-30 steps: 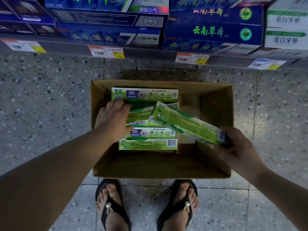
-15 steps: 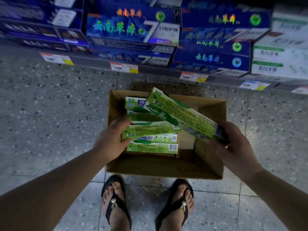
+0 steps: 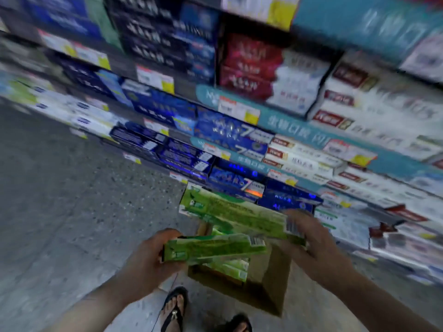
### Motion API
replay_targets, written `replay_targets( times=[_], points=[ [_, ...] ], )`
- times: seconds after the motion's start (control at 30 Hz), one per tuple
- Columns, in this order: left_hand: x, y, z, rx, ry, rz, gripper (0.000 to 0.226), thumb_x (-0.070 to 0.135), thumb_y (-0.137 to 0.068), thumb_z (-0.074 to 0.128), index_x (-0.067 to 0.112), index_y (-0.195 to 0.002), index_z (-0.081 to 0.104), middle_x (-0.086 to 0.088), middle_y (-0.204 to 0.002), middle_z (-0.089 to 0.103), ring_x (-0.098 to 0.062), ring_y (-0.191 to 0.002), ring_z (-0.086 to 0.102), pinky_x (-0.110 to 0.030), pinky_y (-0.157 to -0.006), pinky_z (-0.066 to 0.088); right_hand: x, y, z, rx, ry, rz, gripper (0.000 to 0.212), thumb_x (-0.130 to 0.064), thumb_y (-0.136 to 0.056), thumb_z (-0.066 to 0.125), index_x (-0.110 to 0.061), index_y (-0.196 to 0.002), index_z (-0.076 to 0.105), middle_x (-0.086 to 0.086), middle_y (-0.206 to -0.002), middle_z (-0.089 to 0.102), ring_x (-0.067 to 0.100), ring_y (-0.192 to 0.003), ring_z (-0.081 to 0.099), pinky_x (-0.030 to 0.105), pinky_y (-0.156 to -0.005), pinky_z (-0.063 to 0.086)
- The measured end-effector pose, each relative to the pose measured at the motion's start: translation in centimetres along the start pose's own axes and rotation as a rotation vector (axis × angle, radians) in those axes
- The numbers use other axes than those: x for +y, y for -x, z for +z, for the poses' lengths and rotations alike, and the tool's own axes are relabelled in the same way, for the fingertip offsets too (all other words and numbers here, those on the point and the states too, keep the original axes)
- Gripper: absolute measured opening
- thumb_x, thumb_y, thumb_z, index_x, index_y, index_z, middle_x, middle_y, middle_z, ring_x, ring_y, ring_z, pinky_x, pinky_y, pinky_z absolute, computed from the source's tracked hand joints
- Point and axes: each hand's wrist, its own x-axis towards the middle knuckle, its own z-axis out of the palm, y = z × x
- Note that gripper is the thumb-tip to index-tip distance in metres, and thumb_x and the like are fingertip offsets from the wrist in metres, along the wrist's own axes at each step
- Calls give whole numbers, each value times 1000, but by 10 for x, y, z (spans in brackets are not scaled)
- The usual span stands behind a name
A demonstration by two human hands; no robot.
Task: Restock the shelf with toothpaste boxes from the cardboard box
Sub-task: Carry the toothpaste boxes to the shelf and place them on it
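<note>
Left hand [image 3: 146, 257] grips green boxes [image 3: 211, 248] at lower centre; right hand [image 3: 314, 245] grips another green box [image 3: 230, 209] above the carton [image 3: 271, 283]; shelf [image 3: 239, 149] blurred.

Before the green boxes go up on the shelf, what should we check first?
1. Right hand has a firm grip on its green toothpaste boxes: ok, fingers wrap the barcode end.
2. Left hand holds its green box: ok, gripped at one end.
3. Free slot on the shelf for green boxes: cannot tell, picture is blurred.
4. More boxes left in the cardboard box: ok, some green ones show inside.
5. Feet clear of the cardboard box: ok, sandals stand beside it.
</note>
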Motion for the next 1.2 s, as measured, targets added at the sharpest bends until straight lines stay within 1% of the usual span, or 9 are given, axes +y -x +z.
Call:
replay_targets(
  times=[0.07,0.13,0.17,0.3,0.43,0.6,0.73,0.83,1.2],
  points=[
    [33,36,-32,103,48,0,52,44,-49,67,71,-86,43,17,-73,66,0,-68,62,-16,-63,47,-50,-2,-25,-95,-20,-10,64,-92,-53,32,-61,-108,36,-17,-120,45,0,-114,41,16,-96,37],
    [60,72,-62,172,105,8,41,41,-48,67,54,-84,54,22,-70,65,10,-69,59,-6,-58,41,-100,-7,-46,-149,-19,-71,58,-91,-54,35,-68,-108,34,-19,-126,44,11,-123,43,37,-102,40],
    [71,89,-77,211,120,6,40,44,-45,67,48,-83,56,25,-70,65,15,-71,57,-4,-59,40,-126,-11,-55,-149,-11,-116,55,-90,-56,36,-68,-107,35,-25,-123,43,13,-122,44,39,-100,41],
    [92,153,-132,370,256,22,45,46,-41,65,44,-85,56,33,-72,61,8,-66,54,-6,-58,38,-227,-22,-74,-184,39,-257,52,-83,-60,45,-57,-105,38,-32,-112,43,-1,-107,43,11,-82,37],
    [90,208,-187,497,328,10,49,46,-39,67,30,-85,58,28,-72,62,4,-65,54,-11,-60,41,-314,-32,-67,-199,49,-370,68,-75,-55,54,-39,-112,46,-32,-109,44,-11,-96,47,15,-85,35],
    [56,271,-262,608,470,-3,50,36,-40,73,24,-87,62,7,-71,64,-5,-68,55,-21,-65,46,-413,-47,-22,-240,70,-469,90,-88,-49,45,-27,-116,51,-11,-115,54,7,-106,50,27,-94,40],
    [9,326,-333,670,527,3,50,30,-42,74,18,-89,63,7,-69,65,-6,-67,57,-22,-63,48,-503,-55,40,-290,75,-530,48,-64,-62,64,-49,-103,42,-30,-110,46,1,-107,48,29,-95,40],
    [-27,367,-391,714,537,19,51,29,-42,74,13,-89,62,6,-66,64,-5,-63,56,-18,-57,48,-564,-69,96,-298,81,-571,44,-31,-81,64,-27,-122,48,-14,-117,49,11,-116,47,30,-99,37],
    [-136,433,-553,864,563,-27,45,34,-39,75,24,-82,66,3,-72,67,-9,-67,59,-24,-63,47,-744,-135,236,-324,114,-674,48,-37,-83,60,-22,-127,46,-13,-124,46,12,-120,45,23,-91,33]
  ],
)
